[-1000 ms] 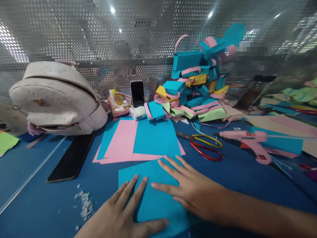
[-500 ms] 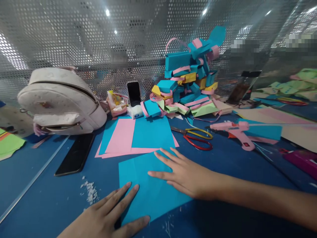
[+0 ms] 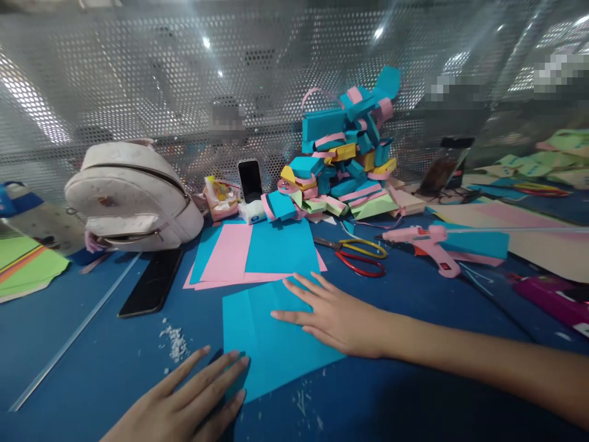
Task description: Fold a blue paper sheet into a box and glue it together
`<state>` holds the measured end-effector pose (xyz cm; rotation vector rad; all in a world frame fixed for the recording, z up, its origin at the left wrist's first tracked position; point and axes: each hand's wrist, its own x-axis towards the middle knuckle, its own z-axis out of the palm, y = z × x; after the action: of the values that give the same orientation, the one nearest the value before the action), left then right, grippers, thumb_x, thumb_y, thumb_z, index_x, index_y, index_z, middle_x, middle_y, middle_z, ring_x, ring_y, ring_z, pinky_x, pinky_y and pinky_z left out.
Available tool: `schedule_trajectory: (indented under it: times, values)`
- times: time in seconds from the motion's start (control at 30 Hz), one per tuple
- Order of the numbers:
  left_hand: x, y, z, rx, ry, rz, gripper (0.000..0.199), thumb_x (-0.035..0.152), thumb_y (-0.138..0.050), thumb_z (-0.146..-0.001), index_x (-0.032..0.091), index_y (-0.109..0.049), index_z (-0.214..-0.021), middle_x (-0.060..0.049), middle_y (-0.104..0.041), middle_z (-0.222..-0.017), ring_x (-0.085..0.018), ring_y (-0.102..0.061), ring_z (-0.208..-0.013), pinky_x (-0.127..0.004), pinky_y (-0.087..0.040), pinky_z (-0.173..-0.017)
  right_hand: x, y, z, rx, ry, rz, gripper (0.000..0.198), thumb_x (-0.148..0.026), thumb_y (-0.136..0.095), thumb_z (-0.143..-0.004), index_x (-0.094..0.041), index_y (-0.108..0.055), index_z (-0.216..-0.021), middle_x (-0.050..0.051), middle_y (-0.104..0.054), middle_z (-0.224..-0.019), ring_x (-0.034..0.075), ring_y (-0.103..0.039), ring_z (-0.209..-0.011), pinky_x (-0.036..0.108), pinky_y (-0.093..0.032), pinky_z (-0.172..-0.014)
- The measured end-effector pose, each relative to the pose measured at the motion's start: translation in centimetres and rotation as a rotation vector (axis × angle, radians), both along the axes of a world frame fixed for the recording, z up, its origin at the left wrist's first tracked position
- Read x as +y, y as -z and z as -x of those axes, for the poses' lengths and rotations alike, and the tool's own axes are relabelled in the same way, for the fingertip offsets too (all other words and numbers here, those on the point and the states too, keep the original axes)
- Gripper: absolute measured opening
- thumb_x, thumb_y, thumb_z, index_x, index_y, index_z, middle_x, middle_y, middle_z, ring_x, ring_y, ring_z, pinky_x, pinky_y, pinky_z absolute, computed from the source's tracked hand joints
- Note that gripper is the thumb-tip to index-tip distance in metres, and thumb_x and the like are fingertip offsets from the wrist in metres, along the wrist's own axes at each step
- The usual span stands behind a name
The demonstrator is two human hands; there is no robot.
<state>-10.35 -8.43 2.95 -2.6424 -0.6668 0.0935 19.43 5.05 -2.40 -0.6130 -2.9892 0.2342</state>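
A blue sheet of paper point(image 3: 267, 344) with faint creases lies on the blue table in front of me. My right hand point(image 3: 335, 316) rests flat on its right part, fingers spread. At the sheet's lower left edge is my left hand point(image 3: 193, 393), fingers stretched out, the tips over the paper's edge. Neither hand grips anything. Behind the sheet lies a stack of blue and pink paper point(image 3: 280, 248). Scissors point(image 3: 361, 256) with one yellow and one red handle lie right of the stack.
A pink glue gun point(image 3: 430, 245) lies at the right, near a purple object point(image 3: 552, 301). Behind stands a pile of folded paper pieces point(image 3: 340, 166). At the left are a white backpack point(image 3: 133, 196), a black phone point(image 3: 154, 285), a clear stick point(image 3: 78, 331) and white crumbs point(image 3: 175, 344).
My left hand has slid left and its thumb has come off the paper's middle. My right hand stays flat on the sheet. The view has shifted slightly.
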Motion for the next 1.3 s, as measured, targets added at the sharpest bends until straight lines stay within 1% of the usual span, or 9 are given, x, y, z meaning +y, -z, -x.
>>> schedule_trajectory:
  times: [0.13,0.27,0.37,0.47,0.63,0.87,1.0,1.1,1.3]
  values:
    - [-0.2,-0.7,-0.8,-0.065,-0.081,0.178,0.049,0.027,-0.041,-0.095,0.021,-0.041,-0.143,-0.002,-0.059,-0.134,-0.018,-0.055,-0.119,-0.027,-0.043,-0.102,-0.1,-0.2,-0.1,0.003,0.000,0.006,0.052,-0.033,-0.035,-0.101,-0.041,-0.021,-0.150,0.013,-0.017,-0.158,0.043,-0.015,-0.143,0.070,-0.023,-0.104]
    - [-0.2,-0.6,-1.8,-0.036,-0.183,0.292,0.067,0.022,-0.053,-0.086,0.028,-0.029,-0.149,-0.004,-0.061,-0.129,-0.025,-0.055,-0.114,-0.036,-0.045,-0.099,-0.2,-0.4,-0.1,-0.006,-0.003,0.004,0.052,-0.034,-0.036,-0.101,-0.041,-0.021,-0.150,0.013,-0.015,-0.159,0.043,-0.013,-0.143,0.069,-0.022,-0.105]
    - [0.3,-0.6,-2.9,0.005,-0.219,0.368,0.076,0.015,-0.056,-0.081,0.030,-0.026,-0.150,-0.007,-0.062,-0.115,-0.028,-0.057,-0.100,-0.041,-0.048,-0.088,-0.2,-0.6,-0.1,-0.022,0.004,0.012,0.051,-0.035,-0.036,-0.102,-0.041,-0.022,-0.150,0.013,-0.014,-0.159,0.043,-0.012,-0.143,0.069,-0.023,-0.106]
    - [1.0,-0.9,-4.3,0.024,-0.251,0.429,0.082,0.008,-0.054,-0.077,0.034,-0.025,-0.149,-0.007,-0.058,-0.104,-0.025,-0.055,-0.087,-0.038,-0.048,-0.076,-0.3,-0.8,-0.1,-0.028,0.015,0.010,0.050,-0.036,-0.034,-0.102,-0.041,-0.022,-0.150,0.014,-0.015,-0.159,0.043,-0.012,-0.143,0.067,-0.024,-0.106]
    - [2.1,-1.5,-6.3,0.051,-0.220,0.425,0.084,-0.001,-0.049,-0.075,0.034,-0.027,-0.148,-0.005,-0.055,-0.096,-0.022,-0.052,-0.081,-0.033,-0.043,-0.071,-0.3,-0.5,-0.3,-0.014,0.003,-0.013,0.050,-0.036,-0.035,-0.102,-0.040,-0.023,-0.150,0.014,-0.016,-0.158,0.043,-0.012,-0.143,0.068,-0.023,-0.106]
    - [3.5,-0.8,-8.0,0.106,-0.165,0.317,0.086,0.003,-0.056,-0.075,0.036,-0.025,-0.148,-0.001,-0.061,-0.086,-0.019,-0.056,-0.066,-0.030,-0.039,-0.058,-0.4,-0.3,-0.5,0.006,-0.012,-0.053,0.049,-0.036,-0.033,-0.102,-0.039,-0.023,-0.150,0.016,-0.019,-0.157,0.043,-0.014,-0.143,0.067,-0.023,-0.106]
    - [4.5,-0.5,-8.8,0.123,-0.117,0.297,0.088,0.004,-0.060,-0.074,0.035,-0.025,-0.148,0.000,-0.066,-0.087,-0.017,-0.059,-0.058,-0.029,-0.037,-0.051,-0.3,-0.9,-0.5,-0.015,-0.001,0.003,0.047,-0.037,-0.031,-0.103,-0.038,-0.027,-0.149,0.015,-0.017,-0.158,0.041,-0.013,-0.143,0.065,-0.021,-0.108]
    - [5.0,-0.6,-9.8,0.166,-0.089,0.277,0.086,0.003,-0.057,-0.075,0.034,-0.026,-0.148,0.001,-0.068,-0.079,-0.017,-0.061,-0.057,-0.028,-0.034,-0.046,0.1,-1.8,-0.6,-0.044,-0.031,0.073,0.046,-0.039,-0.032,-0.103,-0.038,-0.030,-0.148,0.012,-0.016,-0.159,0.038,-0.012,-0.145,0.063,-0.020,-0.110]
    - [5.5,-0.9,-12.2,0.217,-0.089,0.233,0.083,0.003,-0.055,-0.077,0.034,-0.027,-0.149,0.001,-0.066,-0.067,-0.018,-0.061,-0.053,-0.027,-0.028,-0.042,0.9,-3.3,-0.4,-0.127,-0.062,0.142,0.044,-0.033,-0.034,-0.102,-0.035,-0.037,-0.146,0.012,-0.024,-0.157,0.035,-0.016,-0.144,0.059,-0.027,-0.110]
